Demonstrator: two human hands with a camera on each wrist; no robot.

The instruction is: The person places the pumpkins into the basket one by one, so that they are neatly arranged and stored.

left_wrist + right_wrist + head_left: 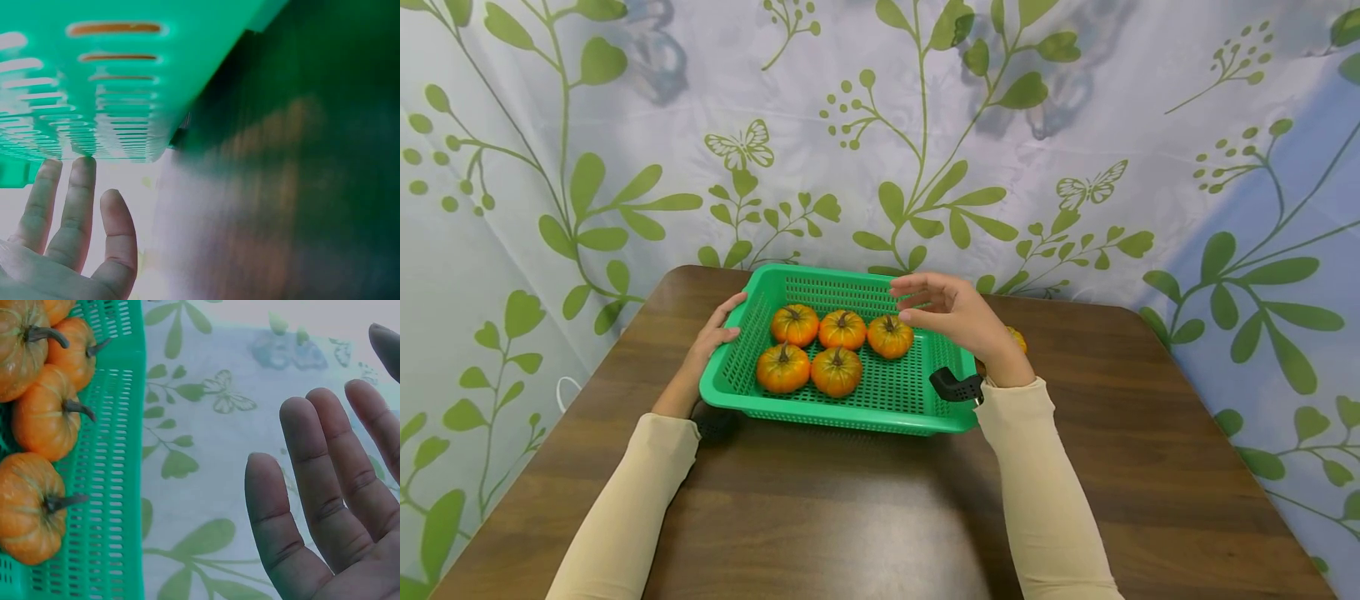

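A green plastic basket (880, 416) with slotted walls lies on the table and holds several small orange pumpkins (837, 372), grouped in its left and middle parts. My left hand (700, 354) touches the basket's left side from outside. In the left wrist view, straight fingers (78, 212) reach the slotted wall; the thumb cannot be made out there. Over the basket's right end hovers my right hand (958, 321), with fingers extended, slightly bent, and nothing held. The right wrist view shows that hand (331, 531) apart from the basket. Its forearm partly hides the basket's right end.
Another orange pumpkin (1018, 338) sits right of the basket, mostly hidden behind the right wrist. A brown wooden table (820, 508) carries everything. Behind it hangs a white curtain (865, 167) with green leaves and butterflies. A black wrist mount (955, 385) overlaps the basket's right end.
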